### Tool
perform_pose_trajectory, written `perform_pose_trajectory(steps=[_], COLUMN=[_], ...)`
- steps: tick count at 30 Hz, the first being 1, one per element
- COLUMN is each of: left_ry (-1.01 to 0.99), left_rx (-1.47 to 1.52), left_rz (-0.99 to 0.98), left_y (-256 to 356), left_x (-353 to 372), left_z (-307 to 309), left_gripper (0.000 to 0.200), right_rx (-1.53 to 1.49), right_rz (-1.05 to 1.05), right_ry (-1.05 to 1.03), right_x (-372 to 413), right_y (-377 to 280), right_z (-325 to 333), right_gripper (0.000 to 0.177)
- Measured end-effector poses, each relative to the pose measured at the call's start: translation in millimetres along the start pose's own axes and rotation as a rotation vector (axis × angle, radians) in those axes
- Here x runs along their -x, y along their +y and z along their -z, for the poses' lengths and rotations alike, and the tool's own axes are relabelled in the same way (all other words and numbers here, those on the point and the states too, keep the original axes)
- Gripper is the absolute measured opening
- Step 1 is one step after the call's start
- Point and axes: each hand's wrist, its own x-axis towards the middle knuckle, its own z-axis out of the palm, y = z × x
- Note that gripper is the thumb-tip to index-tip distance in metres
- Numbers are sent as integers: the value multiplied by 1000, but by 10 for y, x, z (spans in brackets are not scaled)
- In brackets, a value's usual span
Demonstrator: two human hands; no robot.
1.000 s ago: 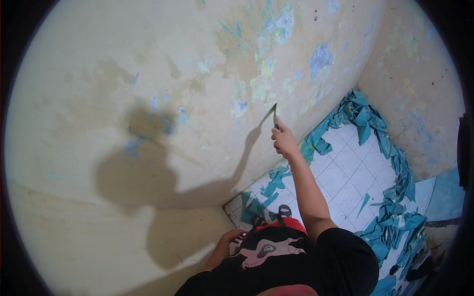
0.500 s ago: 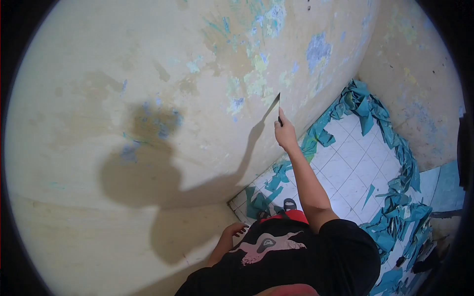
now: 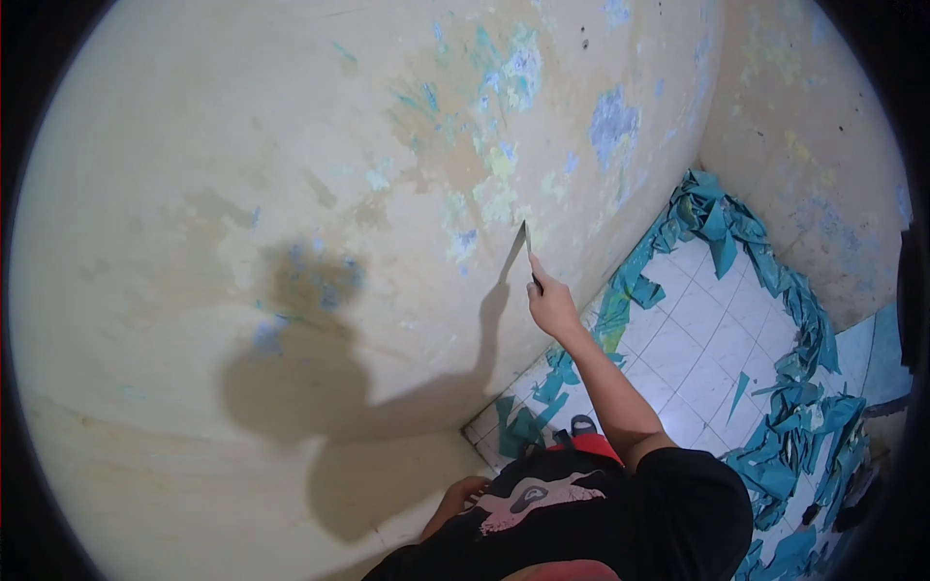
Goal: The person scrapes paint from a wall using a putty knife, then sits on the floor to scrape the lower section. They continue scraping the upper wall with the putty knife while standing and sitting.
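My right hand (image 3: 552,308) is closed around the dark handle of a scraper (image 3: 528,238), arm stretched forward. The thin blade points up at the wall (image 3: 407,320), and its tip meets its own shadow beside a pale green patch of old paint (image 3: 499,205). A bluish patch (image 3: 465,242) lies just left of the blade. Down by my side, my left hand (image 3: 472,488) hangs close to my black shirt (image 3: 620,513), its fingers loosely apart and partly hidden by the shirt, with nothing seen in them.
Crumpled teal paint peelings (image 3: 775,450) lie heaped along the foot of the walls on white floor tiles (image 3: 702,329). My sandalled foot (image 3: 583,424) stands near the corner. A second patchy wall (image 3: 804,194) rises at the right, and my shadow falls across the left wall.
My right hand and the scraper have moved down along the wall and slightly left. My left hand has drawn closer to my shirt. The view has shifted a little.
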Motion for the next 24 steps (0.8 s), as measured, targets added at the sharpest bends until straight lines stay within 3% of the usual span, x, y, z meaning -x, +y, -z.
perform_pose_trajectory(steps=[1,2,3,4,5,6,7,8,10,12,14,15,16,20,22,24], left_ry=[-1,2,-63,-130,54,56,23,-11,9,31,-112,-111,-87,7,41,83], left_rx=[-78,-76,-33,10,-37,-31,47,127,115,85,-113,-129,-143,-135,-122,-131], left_rz=[-9,4,262,513,-114,-112,151,414,413,412,150,133,109,86,81,49], left_y=[73,-537,-1046,-767,-50,-1026,-1227,-961,-900,-956,-1016,-816,-686,-539,-326,-236], left_x=[67,-86,-250,-934,-19,20,-30,-1047,-952,-790,-711,-804,-803,-434,-262,-95], left_z=[4,-2,59,249,-17,-14,-9,303,235,181,174,264,291,112,-18,-90], left_gripper=[52,52,52,51,49,49,48,48,48,49,47,47,46,42,41,39], right_rx=[-28,-36,-25,-11,-8,4,13,12,-38,-47,-53,-37,-20,-111,-168,-163], right_rz=[42,34,-34,-98,-98,-32,36,37,3,-60,-108,-14,77,53,-115,-116], right_ry=[57,50,25,3,0,65,130,122,209,159,137,122,102,142,132,138], right_x=[17,31,46,41,20,7,-4,-89,-251,-145,-66,83,128,-27,-93,-7], right_y=[15,-5,-30,-41,11,99,110,139,79,-53,-128,-106,-71,-100,-225,-233], right_z=[-65,-85,-69,-52,-72,-125,-136,-113,4,95,84,-67,-162,-207,-61,-56], right_gripper=[58,58,58,59,59,58,57,57,55,54,54,54,54,52,52,53])
